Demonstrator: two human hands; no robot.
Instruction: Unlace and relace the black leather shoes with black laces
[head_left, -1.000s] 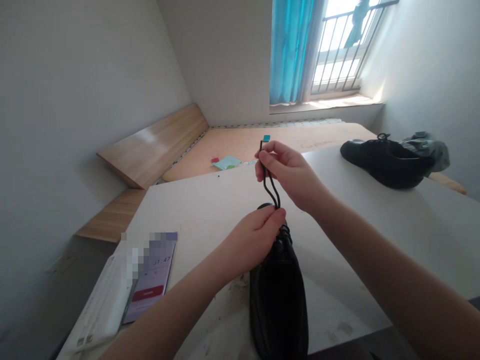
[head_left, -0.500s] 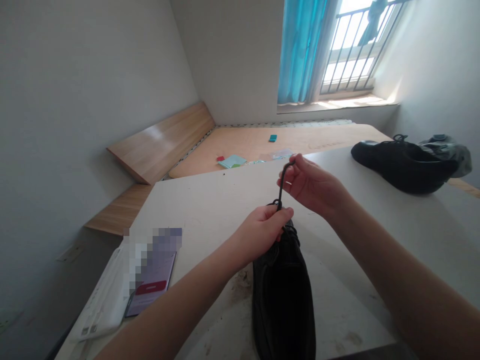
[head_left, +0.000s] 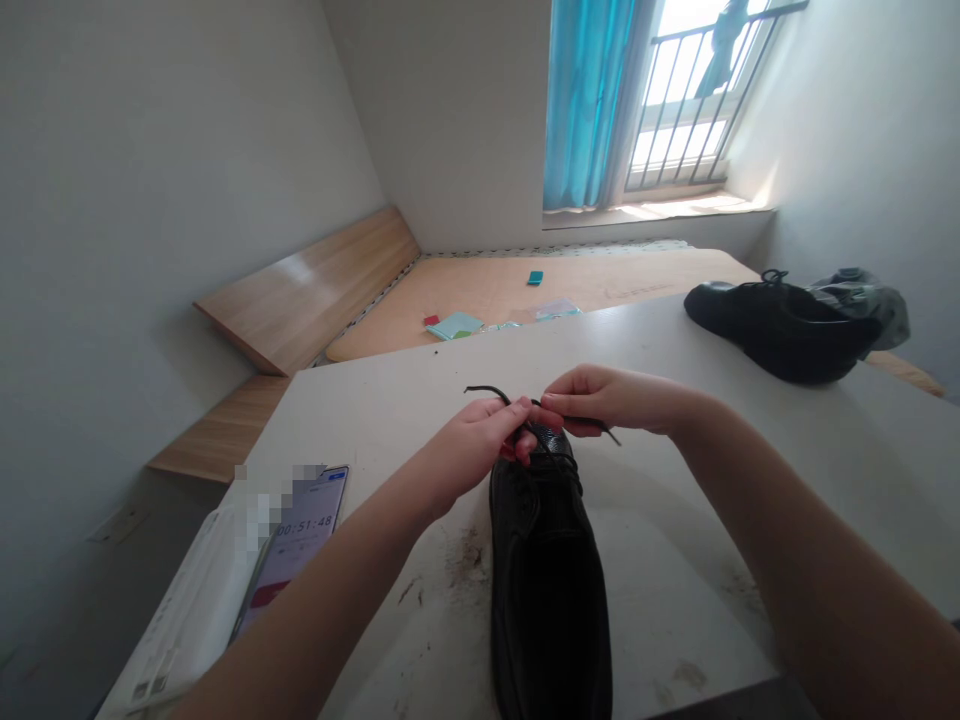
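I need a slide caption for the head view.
Left hand and right hand hold the dark lace of a black shoe on a white table.

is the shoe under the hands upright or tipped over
Upright: the black shoe rests on the white table, its opening facing up and toe pointing away; left hand and right hand pinch its lace.

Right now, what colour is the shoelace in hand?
The shoelace is black; head view shows it best.
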